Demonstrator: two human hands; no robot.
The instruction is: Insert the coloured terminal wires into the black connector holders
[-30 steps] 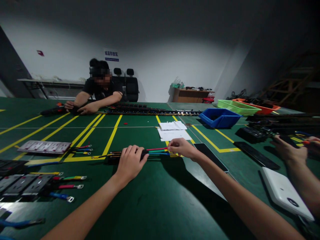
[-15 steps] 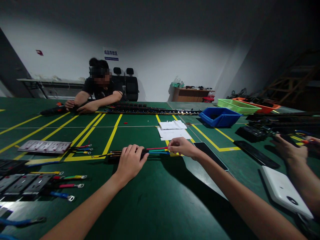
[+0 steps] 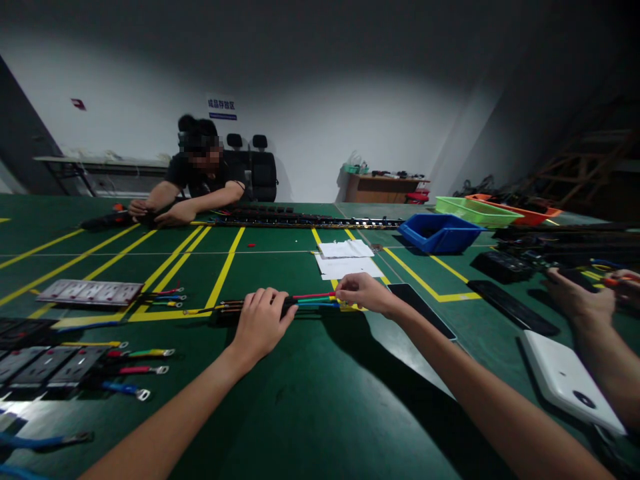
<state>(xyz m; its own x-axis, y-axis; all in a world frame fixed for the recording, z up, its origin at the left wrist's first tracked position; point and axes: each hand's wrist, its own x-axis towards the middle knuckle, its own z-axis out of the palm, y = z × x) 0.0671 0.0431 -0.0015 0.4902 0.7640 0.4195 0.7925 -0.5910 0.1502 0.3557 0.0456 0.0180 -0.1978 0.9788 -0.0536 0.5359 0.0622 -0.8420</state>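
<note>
My left hand (image 3: 263, 327) lies over a dark strip-shaped unit (image 3: 230, 308), its fingers curled across the top and the thumb along the near side. Red, green and blue wires (image 3: 313, 301) come out of the unit's right end. At their far ends my right hand (image 3: 365, 293) is closed in a pinch around the red wire (image 3: 315, 295); the fingers hide the tip. A yellow wire with a ring terminal (image 3: 193, 312) sticks out on the unit's left.
Similar units with ring-ended leads (image 3: 55, 367) lie at left. Papers (image 3: 347, 260), a dark tablet-like slab (image 3: 423, 310), a blue bin (image 3: 440, 233) and a white device (image 3: 570, 380) are on the green table. Another person's hands (image 3: 583, 300) work at right; a co-worker (image 3: 205, 180) leans in opposite.
</note>
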